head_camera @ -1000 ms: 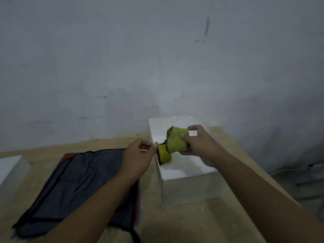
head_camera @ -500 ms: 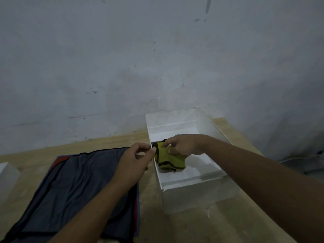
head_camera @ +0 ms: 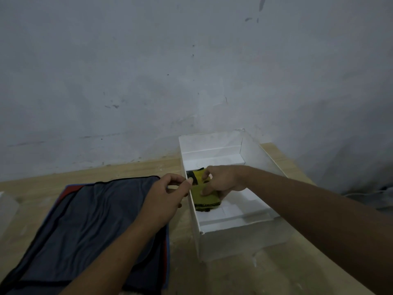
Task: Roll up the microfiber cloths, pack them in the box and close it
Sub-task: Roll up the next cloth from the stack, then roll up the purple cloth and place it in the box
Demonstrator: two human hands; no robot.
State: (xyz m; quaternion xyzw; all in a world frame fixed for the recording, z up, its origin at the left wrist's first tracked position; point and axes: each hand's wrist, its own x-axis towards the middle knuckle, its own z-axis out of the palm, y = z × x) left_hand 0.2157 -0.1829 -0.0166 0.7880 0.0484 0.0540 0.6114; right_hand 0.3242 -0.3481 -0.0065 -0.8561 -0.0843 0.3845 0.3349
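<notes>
Presently, the right hand (head_camera: 221, 182) reaches down into an open white box (head_camera: 234, 241), forearm stretched in from the lower right over the box's right wall. Its fingers curl around a rolled yellow-green microfiber cloth (head_camera: 205, 200) with dark edging, gripping it. The roll lies inside the box against the left wall, about midway along it.

The left hand (head_camera: 168, 194) hovers just outside that same wall. Its thumb and forefinger meet at the wall's top edge, beside the roll's dark end. Whether they pinch the wall, the cloth, or nothing cannot be told.

The box stands near the back right corner of a wooden table (head_camera: 234, 277), its far end close to a scuffed grey wall (head_camera: 148, 71). Left of the box, a flat stack of cloths (head_camera: 91, 220) lies spread on the table, dark grey on top with red and blue edges showing beneath. The left forearm crosses over this stack and hides part of it. A white object (head_camera: 6, 207) sits at the table's left edge, mostly cut off from view.
</notes>
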